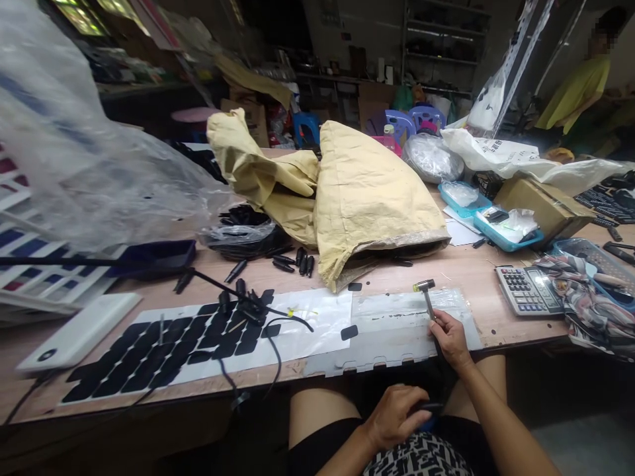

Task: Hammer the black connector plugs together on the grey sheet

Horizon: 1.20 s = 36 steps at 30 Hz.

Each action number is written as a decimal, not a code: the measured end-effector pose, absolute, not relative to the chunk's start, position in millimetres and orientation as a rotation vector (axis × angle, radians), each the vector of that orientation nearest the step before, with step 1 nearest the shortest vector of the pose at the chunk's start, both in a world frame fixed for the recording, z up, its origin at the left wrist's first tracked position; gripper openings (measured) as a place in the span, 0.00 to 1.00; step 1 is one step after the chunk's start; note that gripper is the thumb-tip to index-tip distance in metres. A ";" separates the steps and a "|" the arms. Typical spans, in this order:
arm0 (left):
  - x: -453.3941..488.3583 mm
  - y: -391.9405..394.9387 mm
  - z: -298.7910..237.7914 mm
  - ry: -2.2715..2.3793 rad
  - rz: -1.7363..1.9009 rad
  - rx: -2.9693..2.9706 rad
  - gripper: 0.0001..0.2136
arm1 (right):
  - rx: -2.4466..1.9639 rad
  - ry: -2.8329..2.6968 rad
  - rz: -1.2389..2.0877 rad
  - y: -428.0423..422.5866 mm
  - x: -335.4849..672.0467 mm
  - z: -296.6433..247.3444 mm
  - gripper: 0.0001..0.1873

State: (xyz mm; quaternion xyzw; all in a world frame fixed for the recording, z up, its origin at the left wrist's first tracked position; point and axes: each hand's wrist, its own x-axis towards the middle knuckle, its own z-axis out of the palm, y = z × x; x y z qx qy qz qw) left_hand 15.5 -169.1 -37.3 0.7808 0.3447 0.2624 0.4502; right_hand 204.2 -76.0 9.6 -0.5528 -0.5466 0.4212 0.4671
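Observation:
My right hand point(449, 339) grips the handle of a small hammer point(425, 291), whose head rests over a clear plastic sheet point(397, 311) at the table's front edge. Down in my lap, my left hand point(397, 416) is closed on a dark object; I cannot tell what it is. A long white panel point(307, 330) with black solar cells point(163, 350) lies along the front of the wooden table point(476, 271), with black cables and connectors point(248, 307) on top of it.
A big tan paper sack point(367, 198) lies mid-table, loose black plugs point(297, 261) beside it. A calculator point(526, 289), blue trays point(503, 231) and a cardboard box point(540, 205) sit right. A white power bank point(79, 334) lies left. A person in a yellow shirt point(578, 92) stands far right.

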 end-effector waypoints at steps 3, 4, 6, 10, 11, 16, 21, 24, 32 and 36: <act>12.4 -164.8 -73.4 1.125 0.282 1.658 0.18 | -1.358 -1.359 1.032 -76.5 204.3 10.2 0.19; 10.7 -160.4 -84.5 1.226 0.194 1.576 0.19 | -1.359 -1.365 1.030 -76.9 204.2 10.8 0.19; 8.5 -152.9 -102.5 1.356 0.076 1.461 0.22 | -1.361 -1.378 1.026 -77.5 204.0 12.0 0.19; 10.8 -152.2 -114.2 1.383 -0.004 1.412 0.22 | -1.360 -1.384 1.016 -77.9 204.0 11.9 0.19; 12.1 -154.0 -111.4 1.357 0.004 1.440 0.22 | -1.362 -1.384 1.012 -77.8 204.1 11.5 0.20; 12.6 -156.0 -62.7 1.093 0.026 1.706 0.17 | -1.364 -1.373 1.006 -77.9 203.8 11.7 0.20; -5.3 -120.8 16.6 0.498 -0.027 1.443 0.19 | -1.389 -1.317 0.980 -78.7 200.5 17.2 0.20; -11.6 -71.9 47.1 0.473 0.183 1.340 0.22 | -1.378 -1.283 0.972 -79.0 199.4 16.5 0.20; 27.6 77.7 39.3 1.737 0.661 1.773 0.18 | -1.364 -1.306 0.939 -78.8 198.7 14.9 0.18; 39.0 100.3 33.9 1.901 0.377 1.908 0.15 | -1.390 -1.317 0.927 -79.3 198.3 18.5 0.18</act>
